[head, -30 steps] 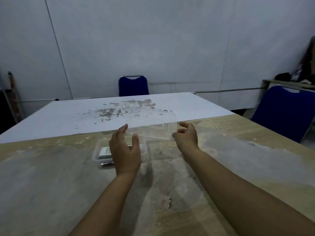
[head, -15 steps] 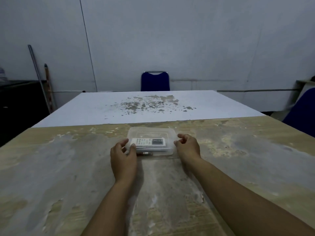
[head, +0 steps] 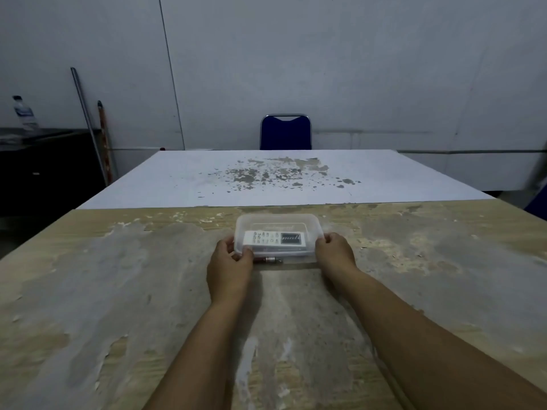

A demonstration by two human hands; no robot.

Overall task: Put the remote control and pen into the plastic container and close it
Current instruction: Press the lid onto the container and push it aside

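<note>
A clear plastic container (head: 278,224) sits on the worn wooden table (head: 118,291), with its lid lying on top. Through the lid I see a white remote control (head: 273,238) with grey buttons and a dark screen. A dark pen (head: 269,260) with a metal tip shows along the container's near edge, seen through the plastic. My left hand (head: 229,263) grips the container's left end, thumb on the lid. My right hand (head: 334,253) grips the right end, fingers curled over the lid's edge.
A white board (head: 266,179) with grey stains covers the table's far half. A blue chair (head: 285,133) stands behind it. Poles (head: 88,122) lean on the wall at left, beside a dark cabinet bearing a water bottle (head: 23,112). Another blue chair (head: 538,202) peeks in at right.
One second ago both hands held the lid raised above the open container. Now the lid lies on the container, and both hands have closed onto its two ends.
</note>
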